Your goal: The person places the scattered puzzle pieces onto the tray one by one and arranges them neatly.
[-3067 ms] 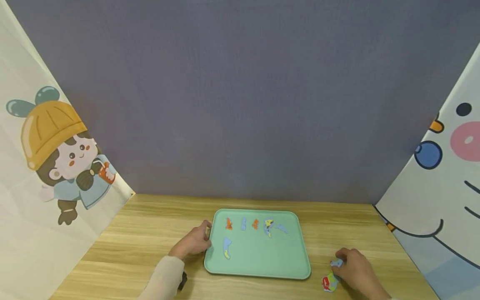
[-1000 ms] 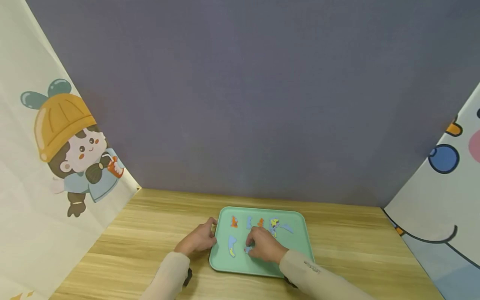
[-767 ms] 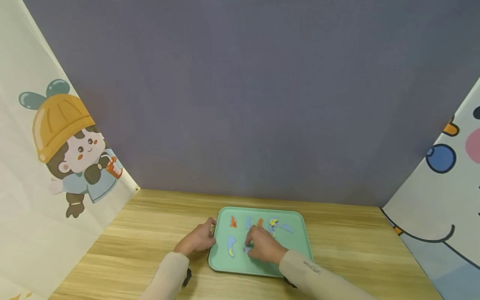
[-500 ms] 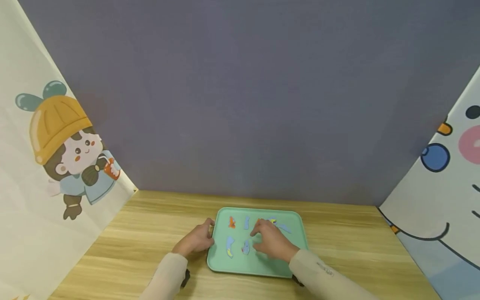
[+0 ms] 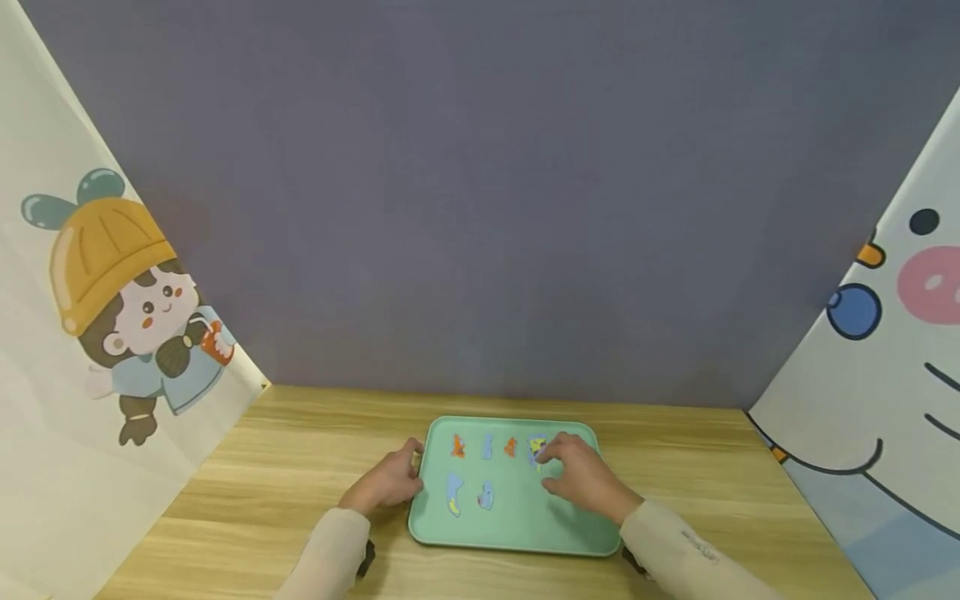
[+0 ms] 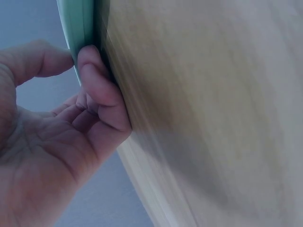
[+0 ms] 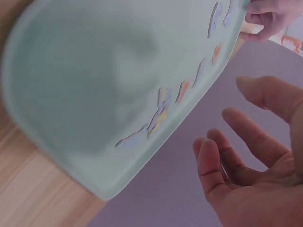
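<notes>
My left hand (image 5: 390, 482) grips the left rim of a mint-green tray (image 5: 502, 529); in the left wrist view its thumb and bent fingers meet the edge. My right hand (image 5: 588, 479) is above the tray's right side, fingers apart and holding nothing. Thin, irregular puzzle pieces lie flat on the tray. Along the back are an orange piece (image 5: 458, 447), a light-blue one (image 5: 487, 447), a smaller orange one (image 5: 511, 447) and a yellow-and-blue one (image 5: 536, 448). In front lie a curved blue-and-yellow piece (image 5: 453, 494) and a blue piece with a red spot (image 5: 486, 496).
A slim blue piece (image 7: 133, 136) near the tray's far right corner shows in the right wrist view; my right hand hides it from the head. The wooden table (image 5: 322, 442) meets a grey backdrop (image 5: 480, 250) behind, with printed cartoon cloths at both sides.
The right hand took a blue piece from the table at right, laid it beside the curved piece, let go and drew back rightward. The left hand stayed at the rim.
</notes>
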{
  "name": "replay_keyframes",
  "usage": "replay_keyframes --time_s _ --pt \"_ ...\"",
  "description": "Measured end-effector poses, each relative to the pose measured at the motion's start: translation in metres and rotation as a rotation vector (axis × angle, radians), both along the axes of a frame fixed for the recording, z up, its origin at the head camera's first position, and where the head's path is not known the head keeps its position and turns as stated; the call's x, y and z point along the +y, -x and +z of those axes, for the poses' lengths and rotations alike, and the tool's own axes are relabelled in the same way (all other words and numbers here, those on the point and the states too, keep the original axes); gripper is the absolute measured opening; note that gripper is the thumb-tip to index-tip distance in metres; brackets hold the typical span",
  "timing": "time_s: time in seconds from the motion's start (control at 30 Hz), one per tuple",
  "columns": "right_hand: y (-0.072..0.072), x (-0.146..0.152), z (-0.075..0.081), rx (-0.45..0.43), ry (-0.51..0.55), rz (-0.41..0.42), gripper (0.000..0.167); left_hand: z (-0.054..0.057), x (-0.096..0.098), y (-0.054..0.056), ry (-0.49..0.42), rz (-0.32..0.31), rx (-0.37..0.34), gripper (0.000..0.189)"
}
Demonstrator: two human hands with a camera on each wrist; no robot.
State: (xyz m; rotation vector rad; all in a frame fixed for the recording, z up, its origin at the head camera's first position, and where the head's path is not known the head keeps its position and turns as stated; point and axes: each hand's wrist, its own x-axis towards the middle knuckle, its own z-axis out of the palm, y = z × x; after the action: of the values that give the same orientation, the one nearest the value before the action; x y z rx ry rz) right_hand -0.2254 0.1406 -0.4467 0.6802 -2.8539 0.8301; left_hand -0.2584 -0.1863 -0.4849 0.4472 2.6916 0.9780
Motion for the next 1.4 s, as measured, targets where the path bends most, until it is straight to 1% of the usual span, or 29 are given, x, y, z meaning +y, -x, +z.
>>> replay_keyframes --time_s 0.13,0.27,0.53,0.67,0.7,0.73,0.8,0.9,1.03,1.13,1.27,1.4 --pt "-0.003 0.012 -0.002 -0.01 -0.016 -0.022 0.024 0.0 0.0 0.0 -0.008 0.011 -0.01 0.054" --pt "-0.01 0.029 -0.003 -0.012 -0.028 -0.035 0.025 0.0 0.001 -0.001 -0.01 0.021 -0.02 0.054" --pt "-0.028 0.071 -0.004 -0.052 -0.035 -0.126 0.031 0.0 0.002 -0.001 -0.002 0.009 -0.008 0.054" --pt "-0.038 0.092 -0.008 -0.067 -0.048 -0.115 0.031 0.0 0.001 -0.001 -0.011 0.0 0.002 0.056" --pt "-0.04 0.097 -0.01 -0.064 -0.056 -0.1 0.031 -0.001 0.001 -0.001 -0.009 -0.003 0.007 0.056" --pt "-0.043 0.102 -0.012 -0.072 -0.064 -0.088 0.031 -0.001 0.0 -0.002 -0.007 -0.007 0.013 0.057" --pt "-0.048 0.109 -0.015 -0.103 -0.084 -0.091 0.034 -0.001 0.0 -0.002 -0.003 -0.01 0.021 0.058" --pt "-0.057 0.116 -0.019 -0.16 -0.137 -0.147 0.039 -0.001 0.0 -0.002 0.003 -0.012 0.03 0.059" --pt "-0.069 0.117 -0.025 -0.257 -0.209 -0.273 0.049 -0.002 -0.001 -0.001 0.005 -0.008 0.023 0.059" --pt "-0.074 0.116 -0.03 -0.324 -0.222 -0.325 0.06 -0.004 -0.001 0.0 0.01 -0.008 0.021 0.058" --pt "-0.075 0.115 -0.035 -0.372 -0.212 -0.368 0.069 -0.004 -0.001 0.001 0.012 -0.005 0.016 0.058" --pt "-0.074 0.115 -0.039 -0.371 -0.209 -0.37 0.071 -0.004 0.0 0.002 0.006 -0.007 0.018 0.059"
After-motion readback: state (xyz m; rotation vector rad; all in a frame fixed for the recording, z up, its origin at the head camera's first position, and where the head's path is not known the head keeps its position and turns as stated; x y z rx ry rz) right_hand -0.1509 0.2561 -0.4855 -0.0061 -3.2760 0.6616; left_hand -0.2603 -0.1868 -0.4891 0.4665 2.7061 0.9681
